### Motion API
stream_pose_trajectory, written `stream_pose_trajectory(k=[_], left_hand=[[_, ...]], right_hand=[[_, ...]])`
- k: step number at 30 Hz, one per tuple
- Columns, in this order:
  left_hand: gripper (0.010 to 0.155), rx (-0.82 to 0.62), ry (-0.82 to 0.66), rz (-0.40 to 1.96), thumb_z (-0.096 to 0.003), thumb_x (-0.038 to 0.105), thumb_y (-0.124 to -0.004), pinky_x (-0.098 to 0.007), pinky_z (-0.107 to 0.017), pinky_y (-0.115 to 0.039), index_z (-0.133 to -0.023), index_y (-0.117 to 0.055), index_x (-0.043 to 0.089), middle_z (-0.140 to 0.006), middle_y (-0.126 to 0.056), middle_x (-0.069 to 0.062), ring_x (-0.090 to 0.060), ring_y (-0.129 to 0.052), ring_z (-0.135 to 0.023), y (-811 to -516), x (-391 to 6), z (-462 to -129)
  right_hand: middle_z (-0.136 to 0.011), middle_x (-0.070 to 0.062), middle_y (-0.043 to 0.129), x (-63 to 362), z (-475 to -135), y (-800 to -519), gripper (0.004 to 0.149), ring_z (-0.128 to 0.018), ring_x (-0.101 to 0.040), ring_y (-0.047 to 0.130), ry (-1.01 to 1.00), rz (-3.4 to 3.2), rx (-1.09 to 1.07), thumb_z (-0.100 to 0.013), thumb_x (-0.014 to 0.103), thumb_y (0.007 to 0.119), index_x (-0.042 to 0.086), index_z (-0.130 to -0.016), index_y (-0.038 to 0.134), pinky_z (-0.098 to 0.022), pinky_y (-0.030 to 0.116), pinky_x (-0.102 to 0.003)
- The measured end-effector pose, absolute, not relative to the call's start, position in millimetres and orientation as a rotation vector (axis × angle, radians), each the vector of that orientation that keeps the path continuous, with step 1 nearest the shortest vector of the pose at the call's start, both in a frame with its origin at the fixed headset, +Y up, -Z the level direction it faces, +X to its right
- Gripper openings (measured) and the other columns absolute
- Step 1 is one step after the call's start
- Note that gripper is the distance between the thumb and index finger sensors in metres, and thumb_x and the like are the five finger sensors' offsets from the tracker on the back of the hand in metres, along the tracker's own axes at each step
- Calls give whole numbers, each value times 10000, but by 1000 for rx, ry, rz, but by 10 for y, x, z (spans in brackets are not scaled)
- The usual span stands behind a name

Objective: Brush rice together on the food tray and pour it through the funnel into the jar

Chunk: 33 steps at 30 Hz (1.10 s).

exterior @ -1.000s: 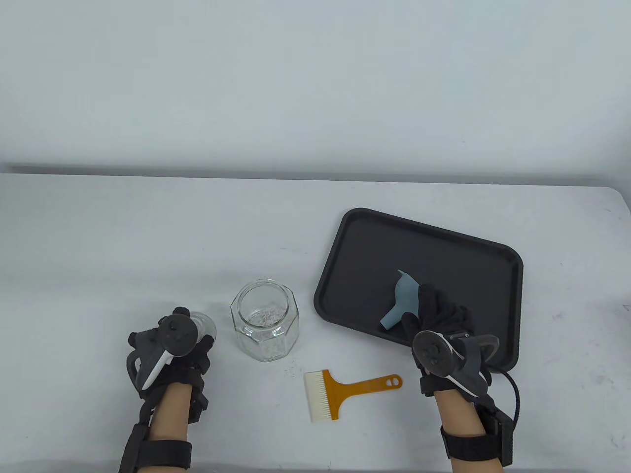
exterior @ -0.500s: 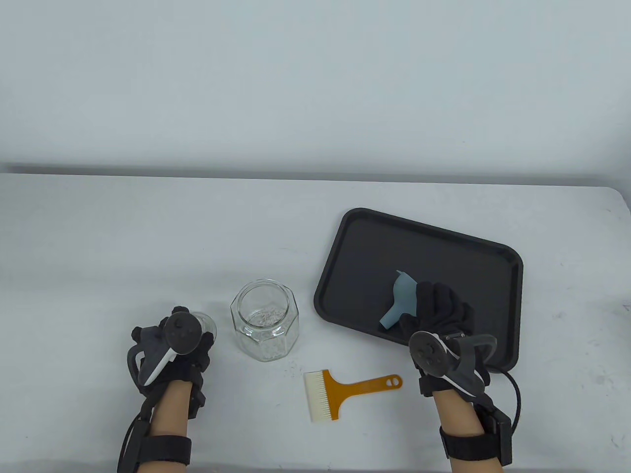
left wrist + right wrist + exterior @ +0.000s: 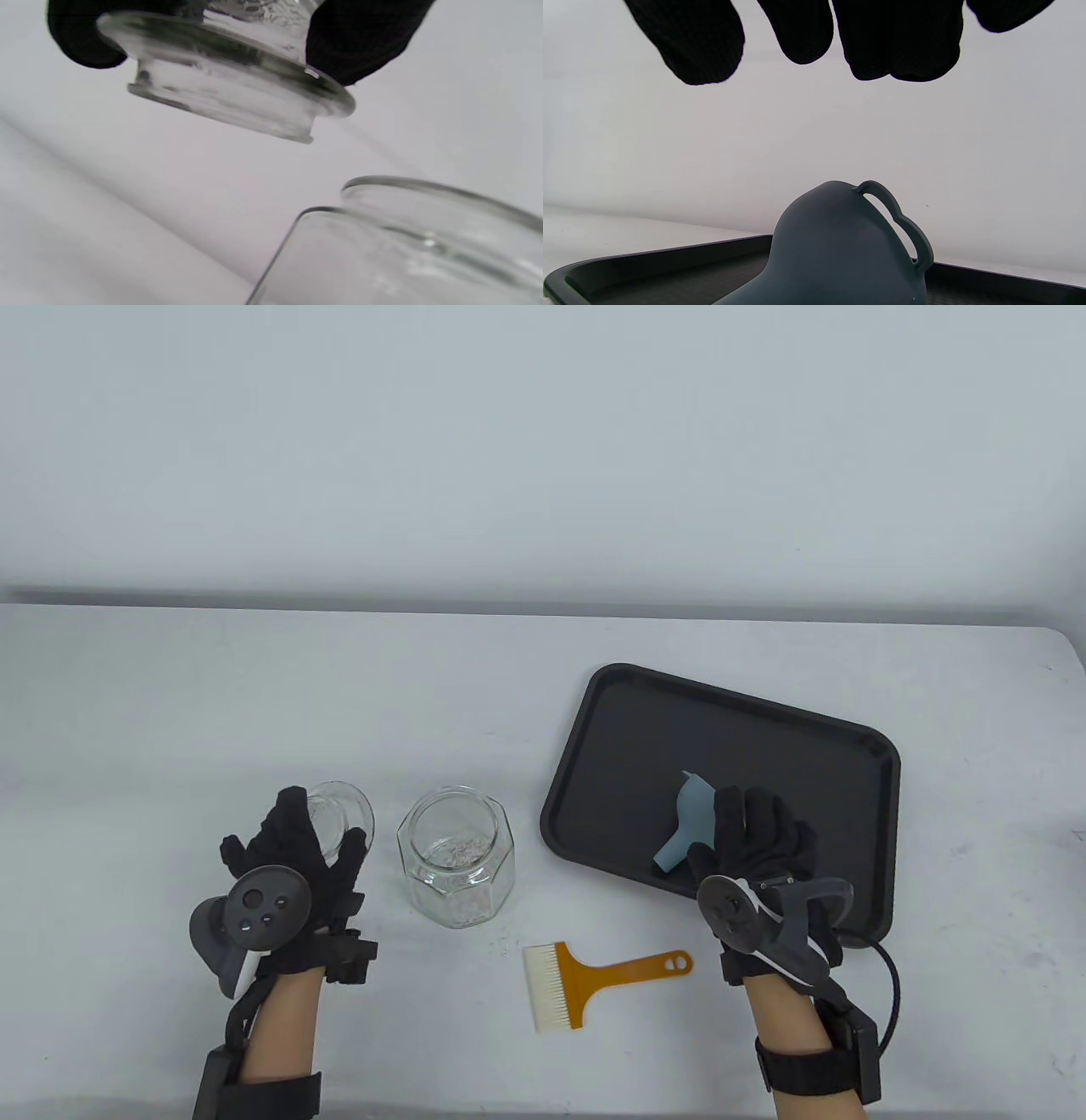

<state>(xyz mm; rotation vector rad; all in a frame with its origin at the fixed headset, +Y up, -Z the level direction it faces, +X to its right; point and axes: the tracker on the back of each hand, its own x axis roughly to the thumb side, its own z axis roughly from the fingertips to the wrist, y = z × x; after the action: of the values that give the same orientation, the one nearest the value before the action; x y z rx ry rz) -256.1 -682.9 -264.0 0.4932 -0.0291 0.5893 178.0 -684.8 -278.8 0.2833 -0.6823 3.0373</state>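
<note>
While the table view hides what the left hand (image 3: 293, 857) carries under its glove, the left wrist view shows the glass lid (image 3: 237, 80) pinched between gloved fingers (image 3: 360, 38), tilted and lifted clear above the jar (image 3: 407, 245) just beside it. Rice grains lie in the jar's bottom. On the black tray (image 3: 645, 704) the grey-blue funnel (image 3: 691, 819) lies on its side; the right hand (image 3: 755, 840) hovers over it, fingers (image 3: 700, 38) spread loosely, apart from the funnel in the right wrist view. The brush (image 3: 594, 980) lies on the table (image 3: 254, 695) between the hands.
</note>
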Motion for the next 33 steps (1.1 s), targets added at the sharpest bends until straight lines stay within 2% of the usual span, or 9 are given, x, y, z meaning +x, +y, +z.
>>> stream_pose_trajectory(k=[4,10,20,33], left_hand=[[849,544,-172,583,-525,435,-742,-880,-570,-203,-1082,-378,-94,-955,-562,-469,-735,-645,-737,-6638,-2253,-2540],[845,502,-289,553,-525,434,-750,-884,-572,-191,-1090,-394,-83,-965,-570,-462,-732,-649,-748,-6536,-1860,-2565],[836,425,-305,454,-515,432,-775,-887,-572,-188,-1097,-445,-68,-959,-599,-465,-733,-666,-740,-6575,-1618,-2780],[811,374,-295,390,-513,434,-782,-888,-568,-184,-1113,-499,-33,-953,-622,-460,-735,-677,-723,-6701,-1574,-2841]], right_hand=[[-996,-331,572,1784,-2788,-6844,665,-853,-599,668,-697,3046,282,-510,411,705,4,-1008,532,-547,477,-735],[-999,-331,564,1805,-2786,-6841,669,-857,-601,661,-692,3036,270,-510,411,704,3,-1010,526,-547,465,-741],[-996,-328,576,1864,-2788,-6828,654,-851,-600,671,-684,3006,249,-510,411,704,17,-1007,545,-546,468,-741],[-993,-329,581,1889,-2790,-6827,656,-847,-597,679,-670,2985,241,-510,412,704,12,-1005,547,-545,475,-739]])
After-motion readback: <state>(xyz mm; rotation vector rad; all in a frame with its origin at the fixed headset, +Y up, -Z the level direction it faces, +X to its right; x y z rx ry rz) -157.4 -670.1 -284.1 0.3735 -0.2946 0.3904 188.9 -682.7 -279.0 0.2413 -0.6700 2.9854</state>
